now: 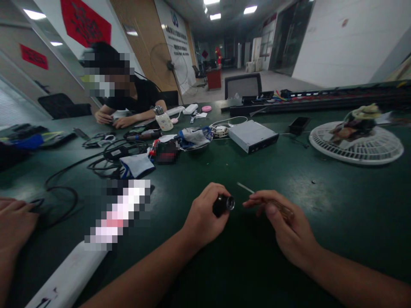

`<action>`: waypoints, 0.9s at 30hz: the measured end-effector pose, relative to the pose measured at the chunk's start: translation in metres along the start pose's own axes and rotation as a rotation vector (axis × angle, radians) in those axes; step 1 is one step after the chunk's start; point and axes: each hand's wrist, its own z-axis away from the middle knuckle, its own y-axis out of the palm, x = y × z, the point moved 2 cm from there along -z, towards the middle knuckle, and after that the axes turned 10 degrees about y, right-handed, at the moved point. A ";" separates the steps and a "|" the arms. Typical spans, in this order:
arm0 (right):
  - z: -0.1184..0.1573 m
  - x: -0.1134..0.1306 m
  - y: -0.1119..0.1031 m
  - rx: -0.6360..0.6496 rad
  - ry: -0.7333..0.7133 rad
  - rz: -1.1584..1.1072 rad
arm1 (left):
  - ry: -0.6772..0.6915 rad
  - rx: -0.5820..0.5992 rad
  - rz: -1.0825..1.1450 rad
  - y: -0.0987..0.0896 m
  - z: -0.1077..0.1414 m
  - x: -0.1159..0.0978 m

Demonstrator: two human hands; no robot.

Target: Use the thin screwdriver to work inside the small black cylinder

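My left hand (205, 214) is wrapped round a small black cylinder (221, 205) with a shiny, lens-like round end facing right. The rest of the cylinder is hidden in my palm. To its right, my right hand (282, 222) grips a screwdriver (282, 209) with an amber-brown handle. The thin metal shaft points up and left, its tip above and to the right of the cylinder and apart from it. Both hands are over the dark green table (257, 167).
Beyond my hands stand a grey disc drive (252, 134) and a white fan grille (356, 143). Left are cables (73, 169), gloves (138, 164) and a white strip-shaped object (67, 269), partly pixelated. Another person's hand (16, 222) rests at far left; a person (138, 94) sits across.
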 end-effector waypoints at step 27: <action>0.000 0.011 0.005 0.153 -0.178 0.062 | -0.009 -0.063 0.042 0.001 0.000 0.003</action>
